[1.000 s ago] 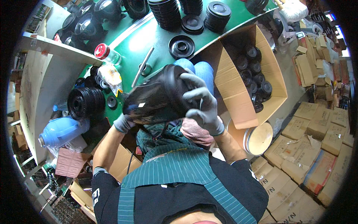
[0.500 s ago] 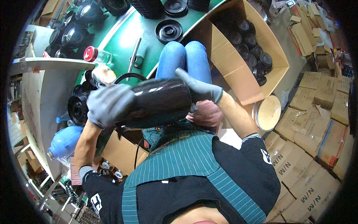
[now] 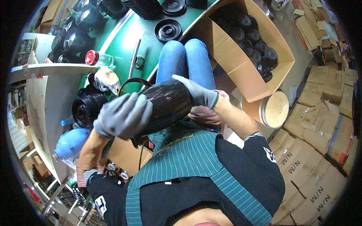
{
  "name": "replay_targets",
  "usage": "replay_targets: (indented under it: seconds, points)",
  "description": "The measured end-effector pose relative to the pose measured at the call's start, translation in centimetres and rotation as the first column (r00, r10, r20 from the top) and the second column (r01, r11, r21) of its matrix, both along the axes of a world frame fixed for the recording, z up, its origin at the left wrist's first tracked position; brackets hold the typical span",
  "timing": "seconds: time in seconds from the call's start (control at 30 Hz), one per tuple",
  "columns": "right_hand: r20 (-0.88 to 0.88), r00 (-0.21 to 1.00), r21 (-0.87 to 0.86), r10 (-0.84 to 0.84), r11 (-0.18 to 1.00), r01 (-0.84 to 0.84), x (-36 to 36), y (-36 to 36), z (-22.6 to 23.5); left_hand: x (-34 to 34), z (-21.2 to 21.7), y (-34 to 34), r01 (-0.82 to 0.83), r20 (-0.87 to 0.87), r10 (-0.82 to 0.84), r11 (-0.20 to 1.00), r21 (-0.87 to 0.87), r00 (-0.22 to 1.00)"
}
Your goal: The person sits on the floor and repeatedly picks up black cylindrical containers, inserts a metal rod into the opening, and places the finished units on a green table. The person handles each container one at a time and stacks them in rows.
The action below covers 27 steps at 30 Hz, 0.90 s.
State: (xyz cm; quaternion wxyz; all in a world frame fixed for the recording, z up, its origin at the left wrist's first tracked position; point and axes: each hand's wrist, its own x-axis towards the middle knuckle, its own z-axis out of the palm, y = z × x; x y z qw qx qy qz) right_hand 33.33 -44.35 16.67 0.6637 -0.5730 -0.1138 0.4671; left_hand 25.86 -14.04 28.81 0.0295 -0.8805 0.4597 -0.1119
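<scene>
A glossy black jug-like vessel (image 3: 171,100) lies sideways across my lap, with a curved black handle (image 3: 132,81) on its far left side. My left hand (image 3: 124,116), in a grey glove, rests bent over the left part of the vessel and grips it. At its right end, my right hand (image 3: 198,92) holds it with the thumb over the far edge. That hand's other fingers are mostly hidden behind the vessel, as are the left hand's fingertips in part. Beyond my knees, a round black lid-like disc (image 3: 167,31) lies on the green tabletop (image 3: 151,49).
An open cardboard box (image 3: 241,73) of black round parts stands to the right, beside a round drum (image 3: 274,109). On the left are a red-lidded jar (image 3: 98,58), stacked black discs (image 3: 86,110) and a blue container (image 3: 71,143). Stacked cartons (image 3: 301,150) line the right.
My left hand has slid rightward along the vessel. The vessel has tilted, its left end dropping nearer to me, while my right hand stays at its right end.
</scene>
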Motion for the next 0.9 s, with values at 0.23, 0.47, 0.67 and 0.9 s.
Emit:
replay_targets:
  seconds: [0.23, 0.47, 0.67, 0.9]
  points:
    - [0.794, 0.48, 0.328, -0.372, 0.928, 0.178, -2.5, -1.2, 0.5, 0.2, -5.9, 1.5, -0.913, -0.896, 0.19, 0.157, -0.376, 0.402]
    - [0.253, 0.809, 0.467, -0.53, 0.8, 0.378, -4.6, 0.0, 2.4, -1.3, -4.7, 1.2, -0.677, -0.643, 0.274, 0.5, -0.54, 0.715]
    - [0.124, 0.894, 0.222, -0.431, 0.89, 0.398, -1.7, -4.4, 0.3, 0.0, -5.2, -3.5, -0.522, -0.389, 0.353, 0.655, -0.546, 0.851]
    - [0.803, 0.593, -0.247, 0.066, 0.941, 0.23, 5.5, -8.9, 5.6, -1.3, -14.7, -10.4, -0.279, -0.475, 0.053, 0.864, -0.419, 0.879]
